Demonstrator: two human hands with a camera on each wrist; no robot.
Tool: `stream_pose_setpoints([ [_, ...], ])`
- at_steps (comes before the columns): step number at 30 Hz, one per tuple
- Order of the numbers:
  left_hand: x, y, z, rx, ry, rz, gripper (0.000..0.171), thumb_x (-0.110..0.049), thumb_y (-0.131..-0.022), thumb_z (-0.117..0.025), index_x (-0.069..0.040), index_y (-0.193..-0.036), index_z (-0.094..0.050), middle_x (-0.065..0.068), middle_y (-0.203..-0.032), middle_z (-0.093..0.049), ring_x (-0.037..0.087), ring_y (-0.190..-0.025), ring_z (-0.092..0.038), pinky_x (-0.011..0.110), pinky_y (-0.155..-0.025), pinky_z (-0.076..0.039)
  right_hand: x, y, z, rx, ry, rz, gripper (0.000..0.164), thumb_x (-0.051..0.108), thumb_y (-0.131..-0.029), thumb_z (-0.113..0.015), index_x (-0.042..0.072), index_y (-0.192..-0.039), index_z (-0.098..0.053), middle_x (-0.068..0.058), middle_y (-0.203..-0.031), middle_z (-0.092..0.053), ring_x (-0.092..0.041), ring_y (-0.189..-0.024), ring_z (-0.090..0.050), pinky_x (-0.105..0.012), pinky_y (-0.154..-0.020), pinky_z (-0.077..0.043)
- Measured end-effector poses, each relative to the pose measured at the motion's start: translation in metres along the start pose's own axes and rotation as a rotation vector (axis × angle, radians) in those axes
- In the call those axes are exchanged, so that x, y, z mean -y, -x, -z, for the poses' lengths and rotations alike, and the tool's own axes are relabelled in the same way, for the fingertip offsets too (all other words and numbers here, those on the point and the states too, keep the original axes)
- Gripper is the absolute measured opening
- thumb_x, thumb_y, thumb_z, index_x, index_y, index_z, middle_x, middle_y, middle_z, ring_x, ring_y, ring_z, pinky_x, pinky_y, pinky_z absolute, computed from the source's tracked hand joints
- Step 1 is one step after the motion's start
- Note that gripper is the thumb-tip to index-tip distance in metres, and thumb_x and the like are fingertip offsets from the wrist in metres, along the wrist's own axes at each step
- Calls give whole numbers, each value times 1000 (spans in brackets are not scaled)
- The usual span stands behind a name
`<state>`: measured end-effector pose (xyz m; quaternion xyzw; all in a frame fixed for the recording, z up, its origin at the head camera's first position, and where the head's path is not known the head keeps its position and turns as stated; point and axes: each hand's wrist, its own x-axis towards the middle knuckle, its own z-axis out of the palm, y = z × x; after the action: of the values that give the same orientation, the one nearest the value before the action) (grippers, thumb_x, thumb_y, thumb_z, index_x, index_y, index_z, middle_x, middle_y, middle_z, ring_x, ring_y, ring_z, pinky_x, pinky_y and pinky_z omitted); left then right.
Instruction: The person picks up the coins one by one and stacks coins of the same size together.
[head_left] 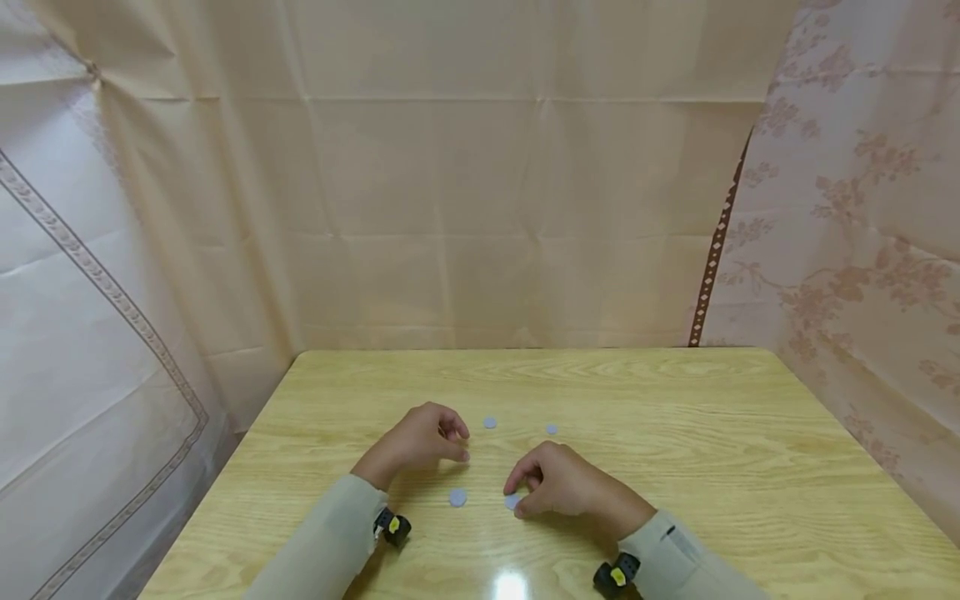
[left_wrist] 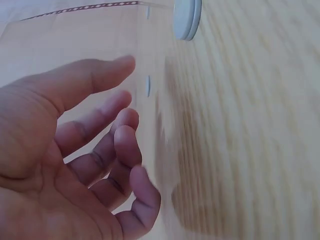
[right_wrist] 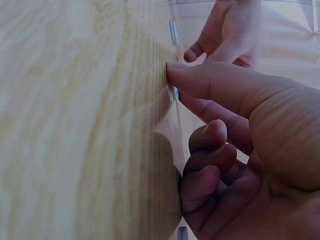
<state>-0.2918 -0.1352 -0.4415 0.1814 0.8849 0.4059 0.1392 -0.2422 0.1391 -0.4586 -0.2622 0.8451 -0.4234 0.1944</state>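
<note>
Several small pale round discs lie on the table. My right hand [head_left: 562, 482] is at the near right disc [head_left: 512, 501], its thumb and index finger pinching the edges; in the right wrist view this disc [right_wrist: 174, 93] shows between them, at table level. The other fingers of that hand curl inward. My left hand [head_left: 423, 437] hovers above the wood, fingers loosely bent and holding nothing. Just in front of it is the near left disc [head_left: 457, 497], which looks two-layered in the left wrist view. Farther back lie a far left disc [head_left: 490, 422] and a far right disc [head_left: 551, 429].
The light wood-grain table [head_left: 712, 433] reaches back to a beige cloth [head_left: 487, 183] hanging behind it. Patterned cloths hang on the left [head_left: 75, 333] and right [head_left: 862, 208]. Small black wrist devices sit at both cuffs.
</note>
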Motion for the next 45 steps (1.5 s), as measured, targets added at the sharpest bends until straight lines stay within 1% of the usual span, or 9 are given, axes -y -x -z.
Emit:
stream_pose_setpoints([
  [4,-5,-9,-3,-44,-42,6,21,-16,-81,-89,-11,-96,-74,0,-83,-66,15,-76,-58,31,-70,-49,0,0,1,-4,12,5,17,13,-81,-89,20,-94,-81,4,-61,-54,-7,-52,-42,-19,-48,-34],
  [10,-12,-24,-7,-90,-104,12,23,-14,-80,-90,-9,-97,-75,0,-81,-66,15,-75,-58,31,-71,-49,0,1,1,-2,-8,-3,16,13,-81,-88,19,-95,-81,3,-62,-55,-8,-52,-42,-19,-48,-34],
  [15,-13,-33,-11,-93,-131,13,28,-14,-77,-91,-7,-99,-75,0,-80,-65,14,-72,-57,30,-68,-49,-2,0,0,7,-26,-6,16,14,-82,-88,19,-95,-81,2,-62,-56,-8,-52,-43,-19,-47,-34],
  [19,-12,-38,-15,-83,-137,17,28,-13,-78,-90,-8,-101,-75,0,-79,-63,14,-68,-55,28,-63,-48,-3,0,-1,11,-33,-3,17,13,-81,-89,18,-95,-81,2,-62,-56,-8,-52,-43,-19,-46,-34],
  [21,-12,-40,-17,-80,-143,15,30,-14,-79,-90,-6,-103,-74,1,-80,-63,14,-65,-56,28,-62,-49,-3,-1,-1,12,-32,0,17,13,-81,-89,18,-95,-81,2,-62,-55,-8,-52,-43,-19,-47,-34],
  [24,-13,-43,-19,-89,-170,14,33,-16,-81,-89,-5,-108,-73,1,-82,-64,14,-67,-58,28,-62,-50,-3,-1,-1,11,-29,5,17,13,-81,-89,19,-95,-81,2,-63,-55,-8,-52,-43,-19,-47,-34],
  [28,-15,-46,-20,-98,-190,17,35,-18,-84,-88,-6,-113,-73,2,-88,-65,16,-76,-58,30,-67,-50,-2,-1,-1,10,-25,6,17,13,-81,-88,18,-95,-81,2,-63,-55,-8,-52,-43,-19,-47,-34],
  [33,-16,-50,-22,-90,-211,22,26,-18,-86,-86,-10,-109,-78,1,-91,-66,17,-83,-58,31,-70,-49,-2,0,0,9,-19,15,16,13,-82,-88,18,-95,-80,2,-62,-55,-7,-52,-43,-18,-47,-35],
  [45,-17,-54,-23,-105,-176,63,17,-19,-85,-87,-14,-100,-81,0,-85,-64,16,-75,-57,27,-62,-48,-1,0,0,5,-19,1,17,12,-82,-88,18,-94,-80,2,-62,-55,-8,-52,-43,-19,-47,-35],
])
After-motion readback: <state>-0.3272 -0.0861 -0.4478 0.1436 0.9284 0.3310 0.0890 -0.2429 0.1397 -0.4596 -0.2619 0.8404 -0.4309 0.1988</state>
